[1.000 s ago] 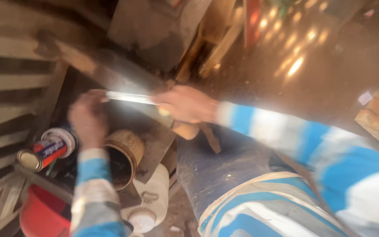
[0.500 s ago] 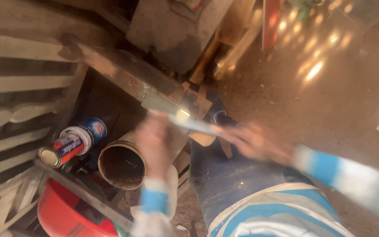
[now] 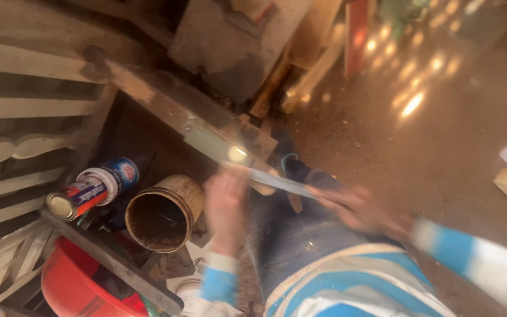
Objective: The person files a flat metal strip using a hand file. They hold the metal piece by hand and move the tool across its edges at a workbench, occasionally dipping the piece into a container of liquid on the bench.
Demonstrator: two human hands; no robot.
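Blurrily, right hand (image 3: 362, 211) clamped on one end of a flat metal blade (image 3: 265, 175), left hand (image 3: 225, 205) pressed against its far end, grip unclear, rusty tin (image 3: 162, 214) just beside left hand, red basin (image 3: 68, 287) below.

Long thin metal blade (image 3: 265, 173), shiny, tilted, lying across wood plank (image 3: 165, 103).

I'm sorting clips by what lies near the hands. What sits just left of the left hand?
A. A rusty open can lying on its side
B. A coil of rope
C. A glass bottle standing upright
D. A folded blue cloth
A: the rusty can lies on its side, its dark mouth facing the camera, just beside the left hand.
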